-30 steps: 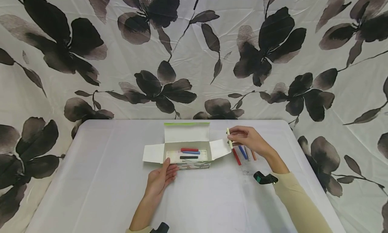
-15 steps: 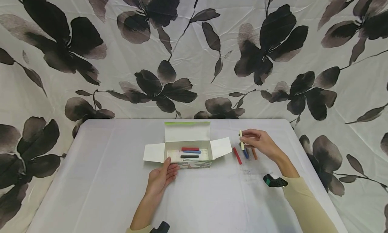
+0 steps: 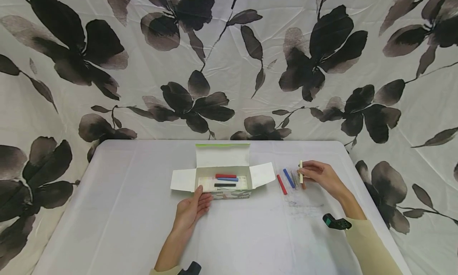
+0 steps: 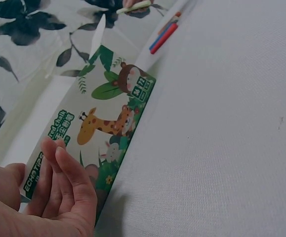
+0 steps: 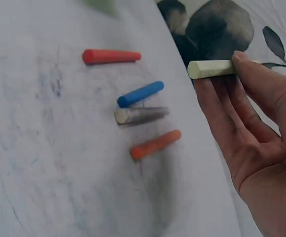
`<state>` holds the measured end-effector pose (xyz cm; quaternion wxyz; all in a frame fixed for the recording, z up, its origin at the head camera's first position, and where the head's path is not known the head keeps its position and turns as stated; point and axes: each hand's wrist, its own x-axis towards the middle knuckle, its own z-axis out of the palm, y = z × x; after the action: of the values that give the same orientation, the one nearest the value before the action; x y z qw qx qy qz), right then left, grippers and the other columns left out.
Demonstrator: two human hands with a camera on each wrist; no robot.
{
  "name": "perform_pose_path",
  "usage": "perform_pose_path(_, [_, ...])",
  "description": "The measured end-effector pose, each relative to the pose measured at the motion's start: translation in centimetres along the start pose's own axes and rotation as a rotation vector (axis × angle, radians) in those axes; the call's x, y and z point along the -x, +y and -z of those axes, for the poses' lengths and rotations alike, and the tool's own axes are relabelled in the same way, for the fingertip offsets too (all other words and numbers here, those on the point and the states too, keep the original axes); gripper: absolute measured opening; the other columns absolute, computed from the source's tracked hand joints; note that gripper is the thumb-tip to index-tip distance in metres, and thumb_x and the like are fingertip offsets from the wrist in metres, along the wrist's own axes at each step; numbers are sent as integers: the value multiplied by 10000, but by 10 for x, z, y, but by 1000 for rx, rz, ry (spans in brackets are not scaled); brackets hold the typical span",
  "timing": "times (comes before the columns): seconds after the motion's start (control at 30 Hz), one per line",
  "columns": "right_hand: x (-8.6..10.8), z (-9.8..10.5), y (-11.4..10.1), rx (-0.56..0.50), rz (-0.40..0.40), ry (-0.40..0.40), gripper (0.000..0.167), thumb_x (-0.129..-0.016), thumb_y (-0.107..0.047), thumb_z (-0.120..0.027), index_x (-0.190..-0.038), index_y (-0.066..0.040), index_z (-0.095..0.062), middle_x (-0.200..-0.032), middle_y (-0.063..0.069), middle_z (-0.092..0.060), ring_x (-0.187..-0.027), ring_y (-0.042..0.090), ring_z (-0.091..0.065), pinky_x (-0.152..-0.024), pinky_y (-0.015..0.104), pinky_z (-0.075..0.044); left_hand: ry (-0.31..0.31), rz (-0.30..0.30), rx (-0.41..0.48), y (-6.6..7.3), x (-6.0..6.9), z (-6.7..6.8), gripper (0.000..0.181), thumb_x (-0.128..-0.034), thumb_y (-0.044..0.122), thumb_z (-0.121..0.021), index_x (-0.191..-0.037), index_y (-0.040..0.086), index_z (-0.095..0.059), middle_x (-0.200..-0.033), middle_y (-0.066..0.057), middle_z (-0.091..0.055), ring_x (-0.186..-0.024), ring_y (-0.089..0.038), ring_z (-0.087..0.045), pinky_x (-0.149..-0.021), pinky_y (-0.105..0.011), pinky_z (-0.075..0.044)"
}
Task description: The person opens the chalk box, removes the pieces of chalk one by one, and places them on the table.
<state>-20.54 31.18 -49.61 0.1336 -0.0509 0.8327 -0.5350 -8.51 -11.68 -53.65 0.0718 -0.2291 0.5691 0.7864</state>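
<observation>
I have the right hand (image 3: 323, 177) clamped on a pale-yellow cylindrical chalk stick (image 3: 301, 172), thumb one side, fingertips the other. Chalk sits at the fingertips, well out from the palm, one end poking past the thumb; near upright from the head cam. Left wrist cam puts it above the white cloth-covered table (image 3: 118, 211), near its right edge, towards the far right corner. Four loose sticks lie on the cloth between that hand and the box, in order from the box: a red round stick (image 3: 282, 184), a blue round stick (image 3: 289, 178), a greyish stick with a pale end (image 5: 143, 115), an orange round stick (image 5: 156, 144). Orange is nearest the hand; I see smudges round the row. Box is an open rectangular cardboard box (image 3: 234, 195), white inside, green cartoon animals on the front, near the middle of the table's far edge, flaps spread. Inside I count one red stick (image 3: 226, 176) and one blue stick (image 3: 228, 179) almost together, one black stick (image 3: 225, 185) nearer the front wall. Left hand (image 3: 193, 207) is at the box's front left corner, thumb at the rim, other fingers loose along the front face. Can't tell how hard it presses.
</observation>
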Motion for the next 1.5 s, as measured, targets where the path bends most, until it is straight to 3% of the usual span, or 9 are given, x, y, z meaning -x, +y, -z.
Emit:
perform_pose_path(0.17, [8,7,15,2,-28,23,598,-1002,-311,-705,-1407,87,-519,-1310,240,-629,-1010,44,-681,-891,279,-585,7,6,-6,0,1,0,653,-976,536,-659,-1159,-91,-670,-1016,-93,-766,-861,-114,-701,-731,-207,-578])
perform_pose_path(0.43, [15,15,36,26,-49,55,613,-991,-313,-721,-1395,104,-524,-1275,257,-648,-990,68,-692,-875,287,-591,1,5,-8,-2,2,-1,664,-978,536,-655,-1177,-97,-665,-1024,-92,-763,-869,-113,-700,-735,-208,-577])
perform_pose_path(0.7, [15,13,48,160,-17,126,443,-993,-212,-720,-1264,123,-617,-1168,262,-694,-882,49,-671,-740,223,-574,-1,15,-6,-2,3,-3,661,-981,528,-659,-1192,-98,-661,-1026,-87,-766,-860,-106,-699,-729,-206,-575])
perform_pose_path(0.97, [12,5,45,367,15,212,363,-966,-248,-758,-1132,69,-701,-967,157,-741,-819,166,-665,-630,225,-512,3,19,-22,-1,4,-4,677,-966,556,-662,-1174,-89,-671,-1031,-89,-767,-854,-104,-695,-736,-207,-576])
perform_pose_path(1.27, [9,5,31,344,46,197,335,-1039,-217,-651,-1149,99,-669,-881,159,-723,-707,200,-661,-588,272,-550,-1,22,-21,-1,3,-3,662,-985,533,-650,-1195,-94,-661,-1030,-83,-765,-864,-109,-699,-735,-212,-578])
perform_pose_path(1.5, [2,2,8,344,118,161,301,-1043,-185,-640,-1139,99,-665,-987,235,-730,-793,289,-717,-666,342,-606,3,18,-13,-1,0,0,644,-997,521,-636,-1187,-93,-662,-1026,-83,-767,-872,-115,-706,-740,-213,-582])
